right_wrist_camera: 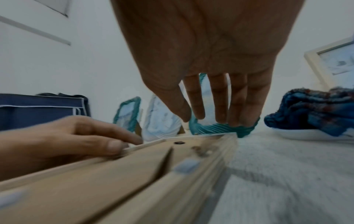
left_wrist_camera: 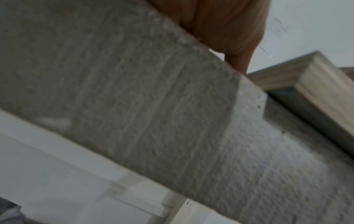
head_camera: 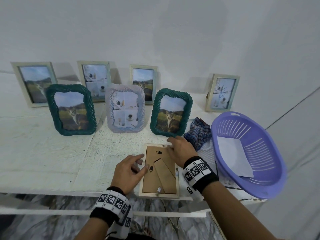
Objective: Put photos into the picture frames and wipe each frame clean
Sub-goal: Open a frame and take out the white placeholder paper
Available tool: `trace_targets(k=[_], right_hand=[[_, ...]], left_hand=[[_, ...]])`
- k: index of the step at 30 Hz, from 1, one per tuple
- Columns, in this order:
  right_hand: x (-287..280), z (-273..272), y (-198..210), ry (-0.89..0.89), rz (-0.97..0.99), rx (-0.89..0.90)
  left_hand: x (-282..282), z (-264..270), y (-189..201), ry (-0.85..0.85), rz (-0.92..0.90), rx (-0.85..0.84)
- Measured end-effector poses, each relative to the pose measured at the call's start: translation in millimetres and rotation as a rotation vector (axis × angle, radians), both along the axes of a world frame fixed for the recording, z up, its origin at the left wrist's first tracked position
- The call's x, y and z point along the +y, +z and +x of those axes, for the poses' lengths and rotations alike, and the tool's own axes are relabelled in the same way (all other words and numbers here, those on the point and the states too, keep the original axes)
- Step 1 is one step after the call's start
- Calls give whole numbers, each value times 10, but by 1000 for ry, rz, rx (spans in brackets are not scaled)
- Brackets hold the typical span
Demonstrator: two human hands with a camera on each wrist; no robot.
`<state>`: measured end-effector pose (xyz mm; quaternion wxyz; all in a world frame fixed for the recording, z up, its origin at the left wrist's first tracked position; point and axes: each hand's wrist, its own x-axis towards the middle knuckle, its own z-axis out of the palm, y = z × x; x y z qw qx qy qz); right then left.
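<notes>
A pale wooden picture frame [head_camera: 160, 172] lies face down at the table's front edge, its brown backing board and folded stand facing up. My left hand [head_camera: 143, 161] is at the frame's left rim, fingers loosely bent, thumb resting on the backing near a turn clip. My right hand [head_camera: 170, 144] hovers over the frame's top right corner with straight fingers. The right wrist view shows the frame [right_wrist_camera: 114, 174] up close, my right hand [right_wrist_camera: 208, 118] above its far end and my left hand [right_wrist_camera: 122, 145] touching the rim. The left wrist view catches one corner of the frame [left_wrist_camera: 316, 78].
A checked blue cloth [head_camera: 197, 134] lies just right of my right hand. A purple basket [head_camera: 270, 170] holding a white sheet [head_camera: 233, 156] overhangs the table's right end. Two green frames [head_camera: 71, 110] [head_camera: 171, 112], a pale ribbed one [head_camera: 125, 108] and several white frames stand behind.
</notes>
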<state>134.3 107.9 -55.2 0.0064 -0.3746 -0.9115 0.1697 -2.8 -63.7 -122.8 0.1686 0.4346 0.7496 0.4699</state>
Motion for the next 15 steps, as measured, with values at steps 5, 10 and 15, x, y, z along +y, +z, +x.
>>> trace_targets(k=[5,10,15], right_hand=[[-574,317,20,111,95,175],[-998,607,-164,233,96,134],[-1144,672,-219,201,93,157]], left_hand=[[2,-8,4,-9,7,12],[-13,5,24,-7,3,-1],[-19,6,37,1,-4,-5]])
